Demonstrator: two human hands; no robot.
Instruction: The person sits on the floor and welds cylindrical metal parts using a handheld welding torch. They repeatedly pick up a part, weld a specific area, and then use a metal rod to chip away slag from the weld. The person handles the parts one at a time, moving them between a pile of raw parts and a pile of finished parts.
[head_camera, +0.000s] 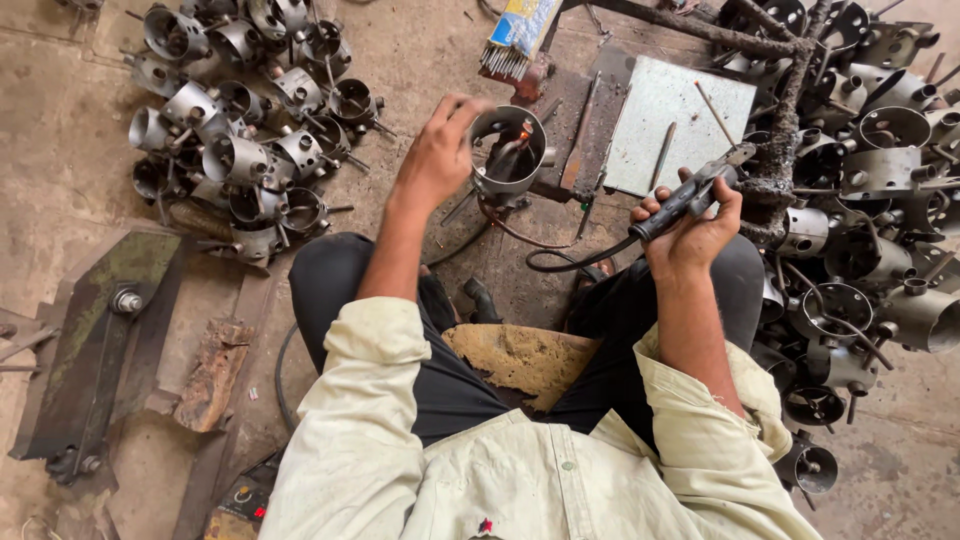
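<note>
Between raised hands, electrode holder (685, 203) pointing seemingly up-right.

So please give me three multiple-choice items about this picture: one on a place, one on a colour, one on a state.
1. Where does the flat pale metal plate lie?
A. left of the round metal housing
B. right of the round metal housing
C. on the person's lap

2. What colour are the sleeves?
A. off-white
B. dark blue
C. red

3. What is the right hand doing?
A. resting empty on the knee
B. gripping the black handle of the electrode holder
C. lifting the plate

Answers:
1 B, the plate lies right of the round metal housing that the left hand touches.
2 A, both sleeves are off-white.
3 B, its fingers are closed round the electrode holder, whose cable runs down.
</note>
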